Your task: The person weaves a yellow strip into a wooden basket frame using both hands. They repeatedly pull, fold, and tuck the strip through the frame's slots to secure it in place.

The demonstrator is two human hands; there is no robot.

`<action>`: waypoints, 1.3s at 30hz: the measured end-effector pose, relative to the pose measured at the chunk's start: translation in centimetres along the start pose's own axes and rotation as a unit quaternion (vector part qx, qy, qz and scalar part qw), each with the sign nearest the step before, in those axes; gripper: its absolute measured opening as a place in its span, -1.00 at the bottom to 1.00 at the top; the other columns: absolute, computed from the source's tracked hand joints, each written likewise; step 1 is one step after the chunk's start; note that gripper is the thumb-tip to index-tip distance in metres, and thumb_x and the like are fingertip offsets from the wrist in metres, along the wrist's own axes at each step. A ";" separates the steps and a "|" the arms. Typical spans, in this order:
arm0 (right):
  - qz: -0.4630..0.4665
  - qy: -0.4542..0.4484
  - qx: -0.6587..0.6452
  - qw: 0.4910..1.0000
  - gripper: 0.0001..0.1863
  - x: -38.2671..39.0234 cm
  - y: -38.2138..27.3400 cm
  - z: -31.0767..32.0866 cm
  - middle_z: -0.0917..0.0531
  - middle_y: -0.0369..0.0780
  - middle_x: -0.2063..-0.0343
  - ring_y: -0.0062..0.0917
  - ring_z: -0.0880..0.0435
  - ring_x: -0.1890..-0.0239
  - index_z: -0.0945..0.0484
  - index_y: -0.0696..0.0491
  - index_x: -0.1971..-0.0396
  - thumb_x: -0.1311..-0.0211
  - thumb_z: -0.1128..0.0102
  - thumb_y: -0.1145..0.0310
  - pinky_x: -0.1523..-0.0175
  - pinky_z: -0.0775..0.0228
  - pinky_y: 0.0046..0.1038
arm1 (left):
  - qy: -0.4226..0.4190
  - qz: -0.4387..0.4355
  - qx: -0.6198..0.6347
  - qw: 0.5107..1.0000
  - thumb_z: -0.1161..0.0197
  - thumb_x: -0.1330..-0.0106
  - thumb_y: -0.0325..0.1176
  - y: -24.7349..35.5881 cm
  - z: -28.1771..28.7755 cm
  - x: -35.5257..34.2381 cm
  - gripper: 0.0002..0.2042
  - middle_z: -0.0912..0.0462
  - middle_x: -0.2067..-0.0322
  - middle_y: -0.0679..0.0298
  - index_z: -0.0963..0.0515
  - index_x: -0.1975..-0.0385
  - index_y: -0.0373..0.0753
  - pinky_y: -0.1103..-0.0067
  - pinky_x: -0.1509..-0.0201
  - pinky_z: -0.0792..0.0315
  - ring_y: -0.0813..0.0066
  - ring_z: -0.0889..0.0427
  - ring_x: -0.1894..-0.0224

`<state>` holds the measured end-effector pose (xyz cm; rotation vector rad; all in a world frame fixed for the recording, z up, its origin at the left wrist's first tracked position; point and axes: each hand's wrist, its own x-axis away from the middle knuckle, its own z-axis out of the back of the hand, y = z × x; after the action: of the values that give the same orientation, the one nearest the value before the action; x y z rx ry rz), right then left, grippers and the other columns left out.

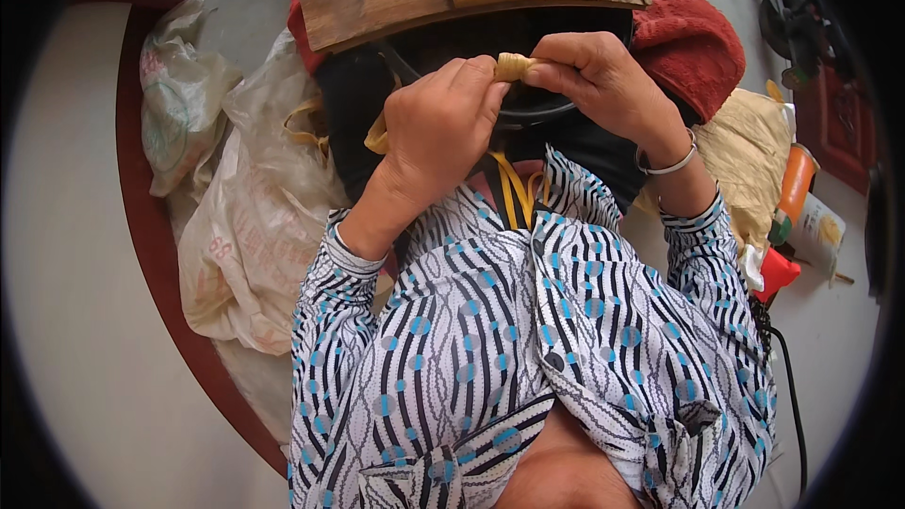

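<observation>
Near twelve o'clock, the left hand [438,118] and right hand [608,80] grip a yellow roll [513,67] with fingers; perhaps winding, next needing even tension.

Pale red printing is borne by the large whitish plastic bag [259,269] at the left, where big characters are spread over the crumpled front and partly broken up by folds. On the smaller translucent bag [177,137] just above it, a rounded green mark is printed, with faint red print near its upper edge; the details are blurred. On the white container [817,234] at the right, a yellowish and green printed design is shown, too small to be made out.
</observation>
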<state>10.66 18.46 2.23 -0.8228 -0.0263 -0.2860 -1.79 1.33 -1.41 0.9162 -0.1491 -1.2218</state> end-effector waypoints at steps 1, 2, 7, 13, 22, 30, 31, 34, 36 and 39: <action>0.004 0.000 -0.048 0.999 -0.73 0.1 -0.1 0.0 -0.37 -0.17 0.65 -0.44 -0.36 0.59 -0.43 0.18 0.52 -0.18 -0.27 0.32 0.47 -0.21 -0.43 | -0.032 0.015 0.044 0.998 -0.23 -0.26 -0.40 -0.4 0.3 -0.1 -0.86 -0.60 0.44 0.14 -0.55 0.25 -0.29 0.51 0.41 -0.44 0.24 -0.61 0.46; 0.027 -0.005 -0.031 0.999 -0.75 0.3 0.0 0.0 -0.38 -0.16 0.64 -0.42 -0.38 0.59 -0.45 0.17 0.52 -0.18 -0.27 0.33 0.46 -0.23 -0.43 | -0.063 0.031 0.088 0.994 -0.23 -0.25 -0.38 -0.9 0.8 0.1 -0.87 -0.58 0.47 0.14 -0.55 0.29 -0.27 0.47 0.42 -0.44 0.20 -0.60 0.47; 0.156 0.025 0.042 0.986 -0.81 0.9 1.2 -0.5 -0.49 -0.19 0.60 -0.35 -0.52 0.50 -0.52 0.12 0.48 -0.13 -0.28 0.33 0.27 -0.34 -0.38 | -0.173 0.068 0.155 0.970 -0.20 -0.29 -0.45 -1.8 2.8 0.6 -0.88 -0.58 0.43 0.14 -0.55 0.24 -0.34 0.56 0.36 -0.41 0.29 -0.56 0.45; 0.195 0.076 0.202 0.957 -0.79 0.1 -1.3 -1.2 -0.58 -0.30 0.46 -0.40 -0.58 0.31 -0.54 0.04 0.38 -0.08 -0.30 0.25 0.03 -0.31 -0.38 | -0.100 -0.009 0.099 0.990 -0.19 -0.29 -0.44 -0.6 1.0 -0.3 -0.87 -0.60 0.41 0.08 -0.56 0.24 -0.33 0.50 0.35 -0.43 0.17 -0.60 0.41; 0.097 0.012 -0.022 0.995 -0.88 0.2 0.0 1.5 -0.53 -0.19 0.56 -0.39 -0.54 0.50 -0.55 0.15 0.34 -0.16 -0.22 0.43 0.34 -0.35 -0.45 | -0.223 0.137 0.246 0.933 -0.13 -0.39 -0.38 -1.4 2.0 -2.2 -0.81 -0.56 0.47 0.27 -0.55 0.17 -0.36 0.63 0.28 -0.39 0.57 -0.50 0.38; 0.044 0.214 -0.109 0.970 -0.85 -5.1 2.6 2.6 -0.48 -0.29 0.57 -0.66 -0.42 0.49 -0.56 0.15 0.23 -0.31 -0.14 0.39 0.36 -0.33 -0.56 | -0.099 0.139 0.338 0.926 -0.09 -0.39 -0.42 -5.8 1.8 -9.3 -0.80 -0.49 0.49 0.41 -0.55 0.13 -0.40 0.72 0.35 -0.34 0.72 -0.41 0.44; 0.046 0.226 -0.102 0.968 -0.84 -5.7 2.9 2.6 -0.48 -0.28 0.57 -0.65 -0.43 0.49 -0.56 0.14 0.24 -0.31 -0.14 0.38 0.35 -0.34 -0.56 | -0.085 0.135 0.344 0.925 -0.09 -0.38 -0.40 -6.2 1.5 -9.8 -0.79 -0.52 0.50 0.38 -0.55 0.15 -0.41 0.71 0.38 -0.34 0.71 -0.42 0.46; 0.044 0.241 -0.090 0.965 -0.84 -6.8 4.0 2.6 -0.50 -0.26 0.57 -0.62 -0.43 0.48 -0.57 0.13 0.25 -0.29 -0.15 0.36 0.32 -0.35 -0.54 | -0.072 0.133 0.346 0.926 -0.12 -0.35 -0.38 -6.9 0.9 -10.8 -0.79 -0.55 0.50 0.34 -0.53 0.17 -0.39 0.65 0.39 -0.37 0.65 -0.46 0.46; 0.024 0.225 -0.094 0.969 -0.84 -7.2 4.2 2.4 -0.52 -0.24 0.54 -0.57 -0.46 0.47 -0.57 0.13 0.26 -0.27 -0.16 0.36 0.30 -0.36 -0.52 | -0.061 0.129 0.318 0.937 -0.14 -0.33 -0.38 -7.4 0.6 -10.9 -0.80 -0.57 0.49 0.32 -0.52 0.18 -0.38 0.61 0.37 -0.39 0.61 -0.48 0.45; 0.011 0.219 -0.050 0.974 -0.86 -7.5 4.6 2.0 -0.59 -0.20 0.47 -0.44 -0.55 0.40 -0.57 0.11 0.28 -0.23 -0.18 0.38 0.24 -0.40 -0.46 | -0.028 0.108 0.181 0.977 -0.16 -0.30 -0.37 -7.9 -0.4 -10.9 -0.81 -0.59 0.50 0.30 -0.52 0.21 -0.37 0.54 0.34 -0.42 0.54 -0.51 0.45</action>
<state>4.85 24.70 -0.66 -0.8433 0.4138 -0.4453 -11.60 10.47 -3.00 1.1485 -0.5167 -1.0332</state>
